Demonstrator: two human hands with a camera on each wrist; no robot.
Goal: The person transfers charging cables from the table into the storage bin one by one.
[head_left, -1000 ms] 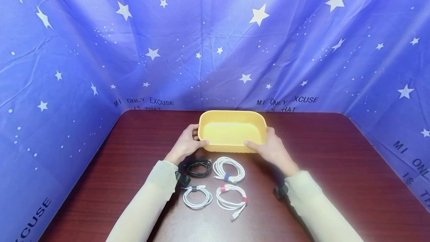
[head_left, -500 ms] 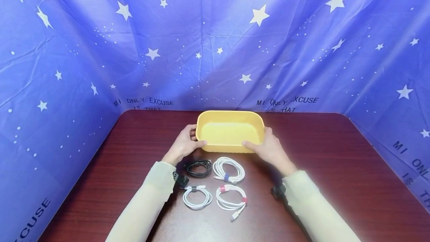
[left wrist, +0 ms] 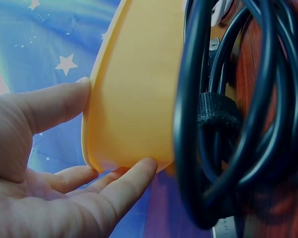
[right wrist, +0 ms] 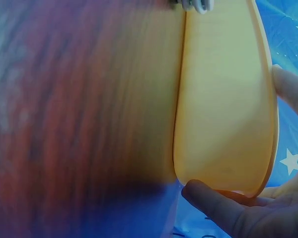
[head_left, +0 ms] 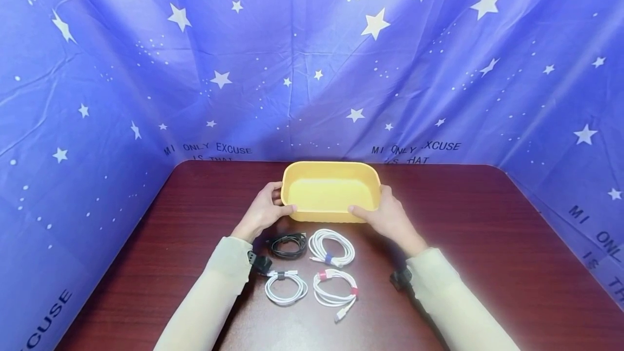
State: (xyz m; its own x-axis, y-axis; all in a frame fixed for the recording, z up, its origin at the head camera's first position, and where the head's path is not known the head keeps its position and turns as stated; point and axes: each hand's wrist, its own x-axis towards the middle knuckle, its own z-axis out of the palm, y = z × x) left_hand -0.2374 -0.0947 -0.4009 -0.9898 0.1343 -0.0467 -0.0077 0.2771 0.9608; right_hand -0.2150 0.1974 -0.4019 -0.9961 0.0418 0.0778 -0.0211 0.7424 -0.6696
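A yellow bin (head_left: pixel 331 194) lies between your left grip (head_left: pixel 263 210) and right grip (head_left: pixel 390 218), toward the far side of the desk (head_left: pixel 487 221), long axis running left to right, neither nearer. Both clamp its ends, thumbs at the near rim, forearms (head_left: pixel 209 297) angled inward beyond a coiled black cable (head_left: pixel 287 256).

the head view is bright, with pale glare on the table (head_left: pixel 377 326) toward its near edge and a washed-out right sleeve (head_left: pixel 453 291). dark shadow hugs the left sleeve (head_left: pixel 209 291). both wrist views are dimmer; the right one smears the wood grain into blur, the left catches glossy highlights on black cable (left wrist: pixel 186 114).
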